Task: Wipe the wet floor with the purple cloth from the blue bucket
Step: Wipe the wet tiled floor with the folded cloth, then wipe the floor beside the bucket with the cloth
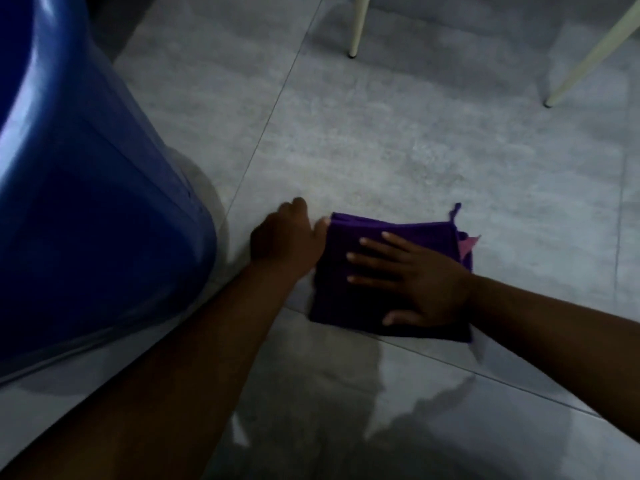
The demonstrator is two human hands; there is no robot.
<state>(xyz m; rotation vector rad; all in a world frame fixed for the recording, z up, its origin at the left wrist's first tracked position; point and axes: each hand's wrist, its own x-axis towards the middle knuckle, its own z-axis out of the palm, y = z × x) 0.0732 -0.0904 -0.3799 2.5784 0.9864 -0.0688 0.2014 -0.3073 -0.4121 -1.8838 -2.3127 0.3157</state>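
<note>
The purple cloth (349,289) lies folded flat on the grey tiled floor (398,150), a pink tag showing at its far right corner. My right hand (415,278) lies flat on top of it, fingers spread and pointing left. My left hand (287,233) sits at the cloth's left edge, its fingers curled round that edge. The blue bucket (79,188) stands close on the left, just beside my left forearm. The floor nearer to me shines with a wet, reflective film (346,393).
Two cream chair legs (356,26) (588,53) stand on the floor at the top right. Tile joints run diagonally across the floor. Open floor stretches between the cloth and the chair legs.
</note>
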